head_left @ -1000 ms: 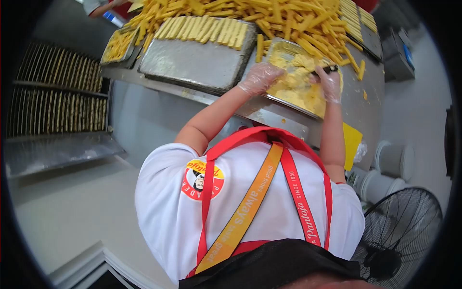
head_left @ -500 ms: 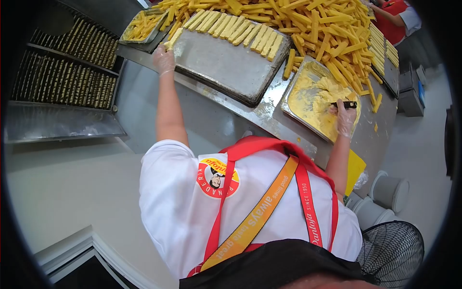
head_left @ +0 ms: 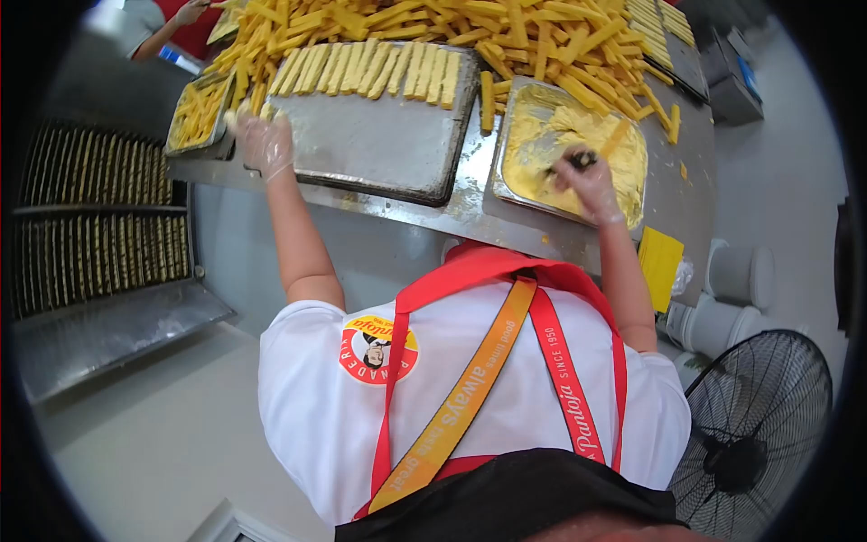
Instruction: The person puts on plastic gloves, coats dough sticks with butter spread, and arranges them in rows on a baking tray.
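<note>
My left hand (head_left: 264,146), in a clear plastic glove, is at the left edge of a metal baking tray (head_left: 370,149). Its fingers are apart, with pale yellow smears at the tips and no stick seen in them. A row of cream-coated sticks (head_left: 379,70) lies along the tray's far side. My right hand (head_left: 596,191), also gloved, is closed around a dark-handled spreader (head_left: 581,160) above a rectangular pan (head_left: 508,185) of yellow cream (head_left: 533,135). The spreader's blade cannot be made out. Beyond that hand, an orange-yellow strip (head_left: 617,138) slants over the cream.
Loose yellow sticks (head_left: 542,41) are heaped along the table's far side. A smaller tray of sticks (head_left: 200,113) stands left. Racked trays (head_left: 99,244) are at far left, a fan (head_left: 736,461) and buckets (head_left: 722,321) at right. A co-worker's hand (head_left: 191,11) shows at upper left.
My left hand has let go of the stick at the row's left end and drawn off the tray's edge. My right hand has shifted the spreader leftward over the cream. The view has turned left.
</note>
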A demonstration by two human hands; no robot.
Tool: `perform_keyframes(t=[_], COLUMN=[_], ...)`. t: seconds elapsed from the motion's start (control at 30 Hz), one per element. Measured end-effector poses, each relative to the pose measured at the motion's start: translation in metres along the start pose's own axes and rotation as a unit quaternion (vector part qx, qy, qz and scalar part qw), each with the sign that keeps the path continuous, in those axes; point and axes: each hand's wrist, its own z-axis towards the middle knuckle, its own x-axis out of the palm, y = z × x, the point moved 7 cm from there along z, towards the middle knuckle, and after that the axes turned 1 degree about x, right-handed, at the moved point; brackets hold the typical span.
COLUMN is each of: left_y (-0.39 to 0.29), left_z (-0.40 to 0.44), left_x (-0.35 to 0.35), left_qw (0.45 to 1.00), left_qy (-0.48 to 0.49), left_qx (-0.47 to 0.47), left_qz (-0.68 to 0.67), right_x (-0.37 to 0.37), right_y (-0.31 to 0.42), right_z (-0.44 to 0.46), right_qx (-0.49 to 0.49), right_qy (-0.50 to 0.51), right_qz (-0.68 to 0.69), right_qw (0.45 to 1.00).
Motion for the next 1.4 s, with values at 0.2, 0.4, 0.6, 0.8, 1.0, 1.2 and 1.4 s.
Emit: perform_keyframes(t=[0.2, 0.4, 0.6, 0.8, 1.0, 1.2, 1.4], left_y=[-0.214, -0.372, -0.441, -0.442, -0.436, -0.443, -0.395], left_z=[0.007, -0.069, -0.110, -0.112, -0.105, -0.114, -0.093], left_x=[-0.010, 0.036, 0.096, 0.117, 0.094, 0.102, 0.026], left_qw=[0.905, 0.766, 0.794, 0.810, 0.770, 0.822, 0.803], left_qy=[0.200, 0.419, 0.410, 0.417, 0.469, 0.423, 0.380], left_qx=[0.198, 0.277, 0.337, 0.297, 0.259, 0.237, 0.039], left_qz=[-0.318, -0.401, -0.298, -0.286, -0.347, -0.300, -0.457], right_x=[-0.047, -0.022, -0.036, -0.056, -0.024, -0.101, -0.054], right_y=[0.033, -0.002, 0.039, 0.013, 0.034, 0.018, 0.028], right_z=[0.015, 0.030, 0.023, 0.028, 0.032, 0.040, 0.024], right_qx=[-0.180, 0.049, -0.118, 0.057, -0.072, 0.057, -0.024], right_qy=[-0.266, -0.063, -0.230, -0.180, -0.111, -0.228, 0.055], right_qz=[-0.326, -0.014, -0.337, -0.081, -0.289, -0.225, -0.232], right_qw=[0.889, 0.997, 0.905, 0.979, 0.948, 0.946, 0.971])
